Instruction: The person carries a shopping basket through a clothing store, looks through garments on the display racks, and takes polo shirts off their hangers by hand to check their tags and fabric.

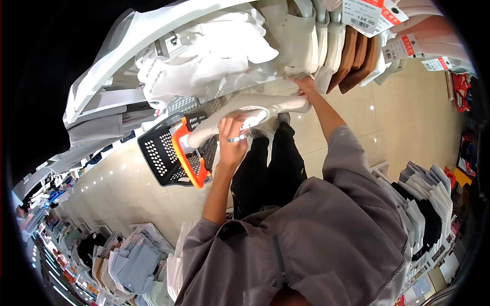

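Observation:
A cream shirt (278, 103) on a white hanger (253, 120) is held out in front of my legs. My left hand (233, 138) is closed around the hanger at the shirt's neck opening, with a shiny band showing across the fingers. At the shirt's far shoulder, my right hand (305, 86) has its fingers pinched on the pale fabric, just below the hanging clothes; the fingertips are partly hidden. A black shopping basket (155, 155) with an orange handle (179, 143) is beside my left forearm, partly under the shirt's other shoulder.
White shirts (199, 66) hang from a curved white rack (153, 30) ahead. Cream and brown garments (357, 58) hang to the right, near price tags (361, 14). Behind me are more racks of clothes (138, 260) on the left and others (426, 214) on the right.

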`<action>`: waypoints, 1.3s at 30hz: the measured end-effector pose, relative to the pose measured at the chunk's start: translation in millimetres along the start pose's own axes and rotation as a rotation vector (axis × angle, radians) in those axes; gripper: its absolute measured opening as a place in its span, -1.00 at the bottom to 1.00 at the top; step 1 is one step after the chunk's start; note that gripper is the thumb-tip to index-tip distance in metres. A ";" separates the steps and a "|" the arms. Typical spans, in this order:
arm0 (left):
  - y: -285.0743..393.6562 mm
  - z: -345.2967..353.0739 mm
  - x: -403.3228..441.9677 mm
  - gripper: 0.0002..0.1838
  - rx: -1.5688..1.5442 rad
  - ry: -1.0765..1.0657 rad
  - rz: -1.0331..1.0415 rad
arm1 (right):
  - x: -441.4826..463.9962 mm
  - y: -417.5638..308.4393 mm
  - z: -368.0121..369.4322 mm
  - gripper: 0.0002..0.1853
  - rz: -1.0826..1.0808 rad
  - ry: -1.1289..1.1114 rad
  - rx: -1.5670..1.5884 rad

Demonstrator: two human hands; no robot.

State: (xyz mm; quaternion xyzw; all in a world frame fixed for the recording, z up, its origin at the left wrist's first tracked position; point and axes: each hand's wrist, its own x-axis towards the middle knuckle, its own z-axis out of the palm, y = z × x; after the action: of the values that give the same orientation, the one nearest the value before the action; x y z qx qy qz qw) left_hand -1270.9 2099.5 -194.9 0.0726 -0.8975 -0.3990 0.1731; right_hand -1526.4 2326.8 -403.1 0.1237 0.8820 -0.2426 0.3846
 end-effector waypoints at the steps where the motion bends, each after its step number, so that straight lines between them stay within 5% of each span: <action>1: -0.5 1.9 -2.4 -0.65 -0.003 -0.013 -0.010 | -3.9 4.2 -0.5 -0.34 0.005 -0.005 0.003; 3: -0.9 5.2 -6.8 -0.64 -0.002 -0.034 -0.034 | -11.8 18.6 -0.3 -0.35 -0.047 0.232 -0.215; 7: -6.2 13.5 -15.2 -0.64 -0.005 -0.024 -0.035 | -19.6 48.5 6.3 -0.31 0.005 0.346 -0.311; 9: -9.0 17.3 -17.7 -0.66 0.025 -0.012 -0.018 | -31.6 53.2 5.8 -0.41 -0.126 0.659 -0.444; 13: -11.7 22.4 -23.9 -0.68 0.003 0.010 -0.003 | -34.3 54.0 10.9 -0.55 -0.307 0.570 -0.202; 22: -14.5 35.8 -37.8 -0.66 -0.051 0.061 0.005 | -78.1 76.1 -33.6 -0.87 -0.599 0.849 -0.088; 29: -7.6 38.4 -35.2 -0.66 -0.061 0.033 -0.027 | -74.9 100.8 -45.9 -0.85 -0.455 0.884 0.184; 39: 2.8 46.2 -26.7 -0.69 -0.104 0.020 0.036 | -61.1 121.7 -63.3 -0.81 -0.418 0.721 0.034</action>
State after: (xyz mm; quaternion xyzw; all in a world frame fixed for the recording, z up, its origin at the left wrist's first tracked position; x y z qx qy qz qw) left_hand -1263.1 2140.4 -228.2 0.0514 -0.8749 -0.4412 0.1929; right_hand -1475.1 2461.7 -361.4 0.0256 0.9622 -0.2712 -0.0083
